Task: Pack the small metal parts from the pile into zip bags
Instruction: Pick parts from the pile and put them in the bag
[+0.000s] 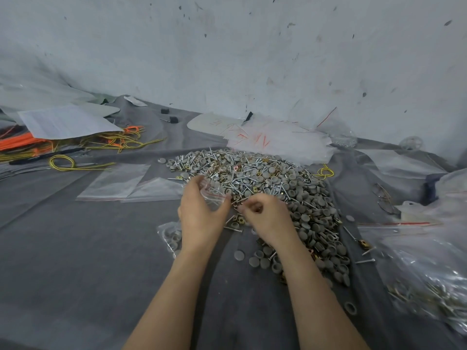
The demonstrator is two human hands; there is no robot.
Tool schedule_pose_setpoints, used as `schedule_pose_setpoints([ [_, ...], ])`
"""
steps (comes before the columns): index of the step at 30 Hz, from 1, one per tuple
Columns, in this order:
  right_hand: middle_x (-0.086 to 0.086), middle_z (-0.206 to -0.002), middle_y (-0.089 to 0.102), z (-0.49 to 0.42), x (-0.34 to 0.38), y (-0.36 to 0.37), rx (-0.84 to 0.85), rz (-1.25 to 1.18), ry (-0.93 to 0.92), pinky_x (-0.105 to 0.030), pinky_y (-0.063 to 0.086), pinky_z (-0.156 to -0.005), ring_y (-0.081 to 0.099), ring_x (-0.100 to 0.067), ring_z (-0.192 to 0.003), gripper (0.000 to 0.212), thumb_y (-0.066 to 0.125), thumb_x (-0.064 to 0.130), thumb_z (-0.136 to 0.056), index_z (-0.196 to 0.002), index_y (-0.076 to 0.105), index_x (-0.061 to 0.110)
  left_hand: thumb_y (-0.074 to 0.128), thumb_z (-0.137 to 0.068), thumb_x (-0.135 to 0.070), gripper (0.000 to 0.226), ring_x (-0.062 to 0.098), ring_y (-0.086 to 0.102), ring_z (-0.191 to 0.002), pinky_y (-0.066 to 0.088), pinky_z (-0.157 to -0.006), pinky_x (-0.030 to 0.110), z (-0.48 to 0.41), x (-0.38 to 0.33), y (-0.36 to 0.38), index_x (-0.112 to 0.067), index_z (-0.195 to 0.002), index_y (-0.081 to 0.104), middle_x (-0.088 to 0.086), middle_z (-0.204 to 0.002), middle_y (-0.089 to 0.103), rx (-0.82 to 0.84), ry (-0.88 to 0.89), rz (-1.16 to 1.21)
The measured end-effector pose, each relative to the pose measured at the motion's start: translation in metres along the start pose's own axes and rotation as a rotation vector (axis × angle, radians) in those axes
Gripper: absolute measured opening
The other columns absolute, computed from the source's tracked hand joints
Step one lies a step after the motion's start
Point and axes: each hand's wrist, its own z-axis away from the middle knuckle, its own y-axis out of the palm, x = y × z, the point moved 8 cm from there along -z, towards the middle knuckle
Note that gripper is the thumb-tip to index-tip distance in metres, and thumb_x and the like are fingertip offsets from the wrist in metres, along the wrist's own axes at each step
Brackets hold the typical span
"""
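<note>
— Your left hand [199,213] grips what, as shown?
— A clear zip bag [215,198], its mouth turned right toward the pile [265,178] on the grey worktop [88,248].
— And your right hand [265,217]?
— Fingers curled, pinching small metal parts [237,203] at the pile's near edge; which kind is too small to tell.
— Which relation governs the coming move?
— The bag mouth lies just left of your right hand, almost touching it. Your right hand is nearer the parts, so it would probably carry them leftward into the bag.

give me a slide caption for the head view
Left hand holds a zip bag while right hand pinches small parts beside the pile
</note>
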Motion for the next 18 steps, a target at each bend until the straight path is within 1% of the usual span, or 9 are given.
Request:
schedule_pose_setpoints([
  [1, 0.005, -0.089, 0.066, 0.002, 0.002, 0.012, 0.097, 0.136, -0.02, -0.033, 0.053, -0.08, 0.063, -0.015, -0.086, 0.014, 0.068, 0.032, -0.085, -0.092, 0.069, 0.02, 0.076, -0.078, -0.028, 0.064, 0.024, 0.052, -0.12, 0.038, -0.103, 0.048, 0.0, 0.0, 0.0, -0.013, -0.132, 0.045, 0.004, -0.128, 0.057, -0.005, -0.002, 0.011],
  [2, 0.002, -0.095, 0.066, 0.004, 0.004, 0.022, 0.169, 0.284, -0.035, -0.037, 0.05, -0.085, 0.061, -0.02, -0.095, 0.016, 0.069, 0.035, -0.083, -0.092, 0.069, 0.021, 0.076, -0.078, -0.028, 0.065, 0.024, 0.052, -0.121, 0.038, -0.103, 0.048, 0.0, 0.0, -0.001, -0.013, -0.133, 0.044, 0.004, -0.129, 0.056, -0.007, -0.001, 0.014],
  [3, -0.001, -0.101, 0.065, 0.005, 0.007, 0.028, 0.195, 0.401, -0.049, -0.038, 0.047, -0.089, 0.058, -0.024, -0.101, 0.018, 0.068, 0.035, -0.083, -0.094, 0.067, 0.022, 0.075, -0.079, -0.027, 0.065, 0.024, 0.051, -0.121, 0.038, -0.104, 0.048, 0.0, 0.0, -0.001, -0.012, -0.133, 0.044, 0.005, -0.129, 0.056, -0.008, 0.002, 0.012],
  [5, -0.006, -0.109, 0.059, 0.007, 0.01, 0.031, 0.173, 0.515, -0.079, -0.039, 0.04, -0.091, 0.051, -0.028, -0.109, 0.017, 0.062, 0.03, -0.088, -0.101, 0.064, 0.019, 0.075, -0.079, -0.027, 0.065, 0.024, 0.05, -0.122, 0.037, -0.104, 0.047, 0.001, 0.0, 0.0, -0.012, -0.134, 0.044, 0.004, -0.13, 0.055, -0.006, 0.009, 0.001],
  [7, -0.008, -0.114, 0.055, 0.009, 0.012, 0.032, 0.156, 0.547, -0.096, -0.041, 0.037, -0.093, 0.048, -0.03, -0.112, 0.019, 0.054, 0.024, -0.093, -0.108, 0.061, 0.015, 0.075, -0.079, -0.027, 0.065, 0.023, 0.049, -0.122, 0.037, -0.104, 0.046, 0.002, -0.001, 0.001, -0.011, -0.134, 0.044, 0.004, -0.129, 0.055, -0.001, 0.02, -0.015],
  [9, -0.009, -0.114, 0.057, 0.009, 0.012, 0.03, 0.15, 0.539, -0.092, -0.042, 0.036, -0.093, 0.048, -0.03, -0.112, 0.018, 0.05, 0.021, -0.095, -0.109, 0.059, 0.013, 0.075, -0.079, -0.027, 0.065, 0.023, 0.049, -0.121, 0.037, -0.103, 0.046, 0.002, -0.001, 0.002, -0.011, -0.134, 0.045, 0.004, -0.127, 0.055, 0.01, 0.029, -0.032],
  [13, -0.006, -0.108, 0.061, 0.01, 0.013, 0.029, 0.174, 0.555, -0.088, -0.041, 0.036, -0.091, 0.053, -0.028, -0.108, 0.014, 0.053, 0.021, -0.094, -0.104, 0.06, 0.015, 0.075, -0.079, -0.027, 0.065, 0.022, 0.048, -0.122, 0.037, -0.103, 0.047, 0.002, 0.0, 0.004, -0.011, -0.134, 0.044, 0.004, -0.128, 0.055, 0.026, 0.031, -0.047],
  [18, -0.006, -0.108, 0.062, 0.012, 0.011, 0.033, 0.243, 0.572, -0.049, -0.045, 0.034, -0.097, 0.053, -0.03, -0.108, 0.011, 0.051, 0.017, -0.094, -0.104, 0.056, 0.015, 0.074, -0.079, -0.028, 0.065, 0.022, 0.048, -0.122, 0.037, -0.104, 0.046, 0.003, 0.0, 0.005, -0.012, -0.134, 0.044, 0.004, -0.128, 0.054, 0.035, 0.032, -0.059],
])
